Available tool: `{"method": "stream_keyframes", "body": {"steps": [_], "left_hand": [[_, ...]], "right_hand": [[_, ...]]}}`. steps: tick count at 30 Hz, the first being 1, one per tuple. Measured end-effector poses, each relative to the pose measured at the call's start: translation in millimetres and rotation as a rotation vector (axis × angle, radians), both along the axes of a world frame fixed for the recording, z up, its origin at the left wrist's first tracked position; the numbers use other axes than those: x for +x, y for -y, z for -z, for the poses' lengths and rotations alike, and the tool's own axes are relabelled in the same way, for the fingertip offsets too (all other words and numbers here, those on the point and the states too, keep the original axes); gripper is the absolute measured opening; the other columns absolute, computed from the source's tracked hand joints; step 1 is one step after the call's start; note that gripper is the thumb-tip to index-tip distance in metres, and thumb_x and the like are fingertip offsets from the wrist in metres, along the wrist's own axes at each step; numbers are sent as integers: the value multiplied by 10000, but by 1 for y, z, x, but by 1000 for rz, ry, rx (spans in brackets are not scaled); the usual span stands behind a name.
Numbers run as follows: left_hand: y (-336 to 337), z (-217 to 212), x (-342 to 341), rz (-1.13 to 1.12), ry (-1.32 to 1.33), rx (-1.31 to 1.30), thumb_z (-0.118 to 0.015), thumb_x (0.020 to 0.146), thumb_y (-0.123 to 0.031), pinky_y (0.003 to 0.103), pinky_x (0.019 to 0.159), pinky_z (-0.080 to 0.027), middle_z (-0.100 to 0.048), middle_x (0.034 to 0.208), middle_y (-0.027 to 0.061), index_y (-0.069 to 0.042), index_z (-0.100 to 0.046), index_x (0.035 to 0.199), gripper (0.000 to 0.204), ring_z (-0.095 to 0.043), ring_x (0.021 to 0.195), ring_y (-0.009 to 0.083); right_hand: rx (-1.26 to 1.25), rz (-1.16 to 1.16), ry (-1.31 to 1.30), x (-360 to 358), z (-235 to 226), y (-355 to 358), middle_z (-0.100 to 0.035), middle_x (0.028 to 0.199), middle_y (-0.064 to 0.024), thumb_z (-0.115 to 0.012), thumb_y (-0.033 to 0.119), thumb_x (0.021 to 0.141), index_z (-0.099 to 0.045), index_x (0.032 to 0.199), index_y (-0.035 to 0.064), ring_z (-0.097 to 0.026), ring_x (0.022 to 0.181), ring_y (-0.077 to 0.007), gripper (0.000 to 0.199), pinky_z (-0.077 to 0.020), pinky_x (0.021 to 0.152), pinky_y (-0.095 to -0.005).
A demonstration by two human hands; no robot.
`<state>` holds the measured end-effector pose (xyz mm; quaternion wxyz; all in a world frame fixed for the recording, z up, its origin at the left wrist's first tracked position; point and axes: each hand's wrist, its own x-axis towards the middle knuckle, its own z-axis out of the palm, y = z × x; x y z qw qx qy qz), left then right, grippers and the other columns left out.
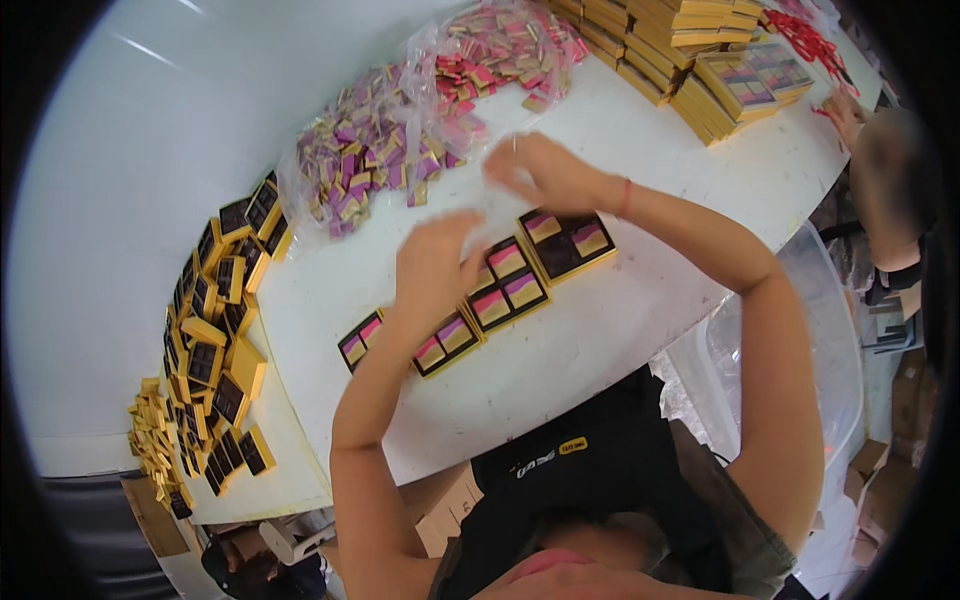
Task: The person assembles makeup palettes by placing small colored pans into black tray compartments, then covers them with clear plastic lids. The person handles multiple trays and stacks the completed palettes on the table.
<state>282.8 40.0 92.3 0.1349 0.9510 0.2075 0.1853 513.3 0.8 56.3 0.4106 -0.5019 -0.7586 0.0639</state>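
A slanting row of small dark boxes with gold edges, each divided into square compartments, lies on the white table. The right-hand box [563,262] has two pink-purple-and-gold squares in it and bare dark compartments beside them. Squares fill the visible compartments of the middle box [510,312]. My left hand [432,262] hovers over the row and hides part of the boxes; motion smears its fingers. My right hand [540,172] is above the table, beyond the right-hand box and near the bags, its fingers also blurred. Whether either hand holds a square is not visible.
Clear plastic bags hold loose purple squares [352,165] and pink squares [490,65] at the far side. Dark divided boxes [205,362] are heaped at left. Stacked filled boxes [735,85] and red ribbons [812,45] lie far right, near another person's hand [845,112].
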Motion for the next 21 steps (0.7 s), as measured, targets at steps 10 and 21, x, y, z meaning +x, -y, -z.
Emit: {"method": "stream_keyframes", "body": {"steps": [10, 21], "left_hand": [[-189, 71, 183, -310, -91, 56, -711, 784, -188, 459, 783, -546, -710, 913, 186, -97, -737, 931, 175, -687, 883, 354], [-135, 53, 144, -192, 585, -380, -633, 913, -79, 334, 701, -531, -712, 890, 128, -74, -437, 1364, 492, -680, 787, 220]], "right_hand": [[-20, 562, 61, 98, 51, -165, -683, 1043, -188, -590, 163, 868, -688, 1013, 75, -662, 934, -355, 195, -525, 822, -458], [74, 486, -490, 100, 47, -91, -664, 911, -168, -503, 201, 1000, -638, 1006, 21, -669, 826, -260, 225, -516, 671, -398]]}}
